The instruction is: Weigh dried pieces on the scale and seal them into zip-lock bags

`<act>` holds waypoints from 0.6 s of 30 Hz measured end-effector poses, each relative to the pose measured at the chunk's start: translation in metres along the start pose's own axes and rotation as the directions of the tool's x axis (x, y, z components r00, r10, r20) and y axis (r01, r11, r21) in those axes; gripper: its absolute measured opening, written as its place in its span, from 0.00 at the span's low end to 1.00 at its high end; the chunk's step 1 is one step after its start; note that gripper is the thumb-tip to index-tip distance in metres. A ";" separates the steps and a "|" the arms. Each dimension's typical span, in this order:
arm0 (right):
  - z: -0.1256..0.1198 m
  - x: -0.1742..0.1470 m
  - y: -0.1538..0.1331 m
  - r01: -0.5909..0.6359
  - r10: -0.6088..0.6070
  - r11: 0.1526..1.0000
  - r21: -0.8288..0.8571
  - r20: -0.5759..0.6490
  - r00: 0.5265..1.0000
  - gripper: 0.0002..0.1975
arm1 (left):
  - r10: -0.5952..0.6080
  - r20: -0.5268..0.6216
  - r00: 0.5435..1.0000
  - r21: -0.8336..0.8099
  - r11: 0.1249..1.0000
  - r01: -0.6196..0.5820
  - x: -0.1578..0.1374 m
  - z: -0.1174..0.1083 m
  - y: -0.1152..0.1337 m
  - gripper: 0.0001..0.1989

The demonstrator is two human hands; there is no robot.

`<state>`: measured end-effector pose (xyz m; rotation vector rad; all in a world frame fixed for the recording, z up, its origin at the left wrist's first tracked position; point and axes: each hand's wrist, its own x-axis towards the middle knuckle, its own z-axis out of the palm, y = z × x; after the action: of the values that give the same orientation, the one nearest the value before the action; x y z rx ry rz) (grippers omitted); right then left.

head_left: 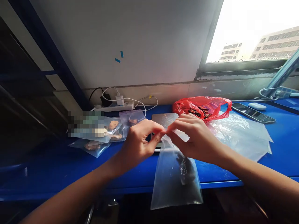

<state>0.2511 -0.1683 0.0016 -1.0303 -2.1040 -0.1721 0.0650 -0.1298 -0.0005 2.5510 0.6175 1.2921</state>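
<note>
Both hands pinch the top edge of a clear plastic bag (173,186), which hangs down past the table's front edge. My left hand (142,137) has thumb and fingertips closed on the bag's top. My right hand (192,133) grips the same edge right beside it, the fingertips of both nearly touching. The bag looks flat; a dark patch and a crinkled shine show through its right side, and I cannot tell whether anything lies inside. Behind the hands, partly covered, sits a small scale-like device with a metal plate (163,117).
Filled clear bags with brown pieces (113,125) lie at left. A red plastic bag (201,104) with dark contents is behind my right hand, beside flat clear bags (240,130). A phone (253,112), white case (257,106) and power strip (109,108) line the back of the blue table (112,174).
</note>
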 end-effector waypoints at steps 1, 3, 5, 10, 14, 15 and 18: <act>0.000 -0.001 -0.001 0.010 -0.011 1.000 0.014 0.012 1.000 0.04 | 0.009 0.005 1.000 -0.003 1.000 -0.009 0.000 -0.001 0.001 0.04; -0.001 -0.001 -0.002 0.032 -0.033 0.999 0.039 0.022 0.999 0.04 | 0.038 0.008 0.999 -0.021 0.999 -0.038 -0.001 -0.003 0.003 0.05; -0.003 0.000 -0.003 0.056 -0.057 0.997 0.052 0.005 0.998 0.04 | 0.050 -0.015 0.999 -0.052 0.997 -0.051 0.000 -0.007 0.004 0.06; -0.013 -0.001 0.006 0.063 -0.064 0.998 -0.005 -0.079 0.995 0.05 | -0.104 -0.123 0.987 -0.095 0.991 0.093 -0.001 -0.023 0.001 0.04; -0.022 -0.007 0.027 0.030 -0.028 0.999 0.014 -0.115 0.993 0.06 | -0.240 -0.281 0.929 -0.196 0.962 0.190 -0.002 -0.047 -0.011 0.03; -0.023 -0.008 0.032 0.003 0.001 1.000 0.031 -0.138 0.990 0.07 | -0.273 -0.336 0.902 -0.253 0.948 0.193 -0.002 -0.053 -0.014 0.02; -0.019 -0.004 0.039 -0.091 0.124 0.980 0.179 -0.188 0.974 0.06 | -0.355 -0.461 0.813 -0.419 0.895 0.153 -0.001 -0.065 -0.023 0.02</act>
<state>0.2925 -0.1531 0.0042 -0.9804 -1.8438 -0.0389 0.0053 -0.1093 0.0286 1.7338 0.7097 1.8157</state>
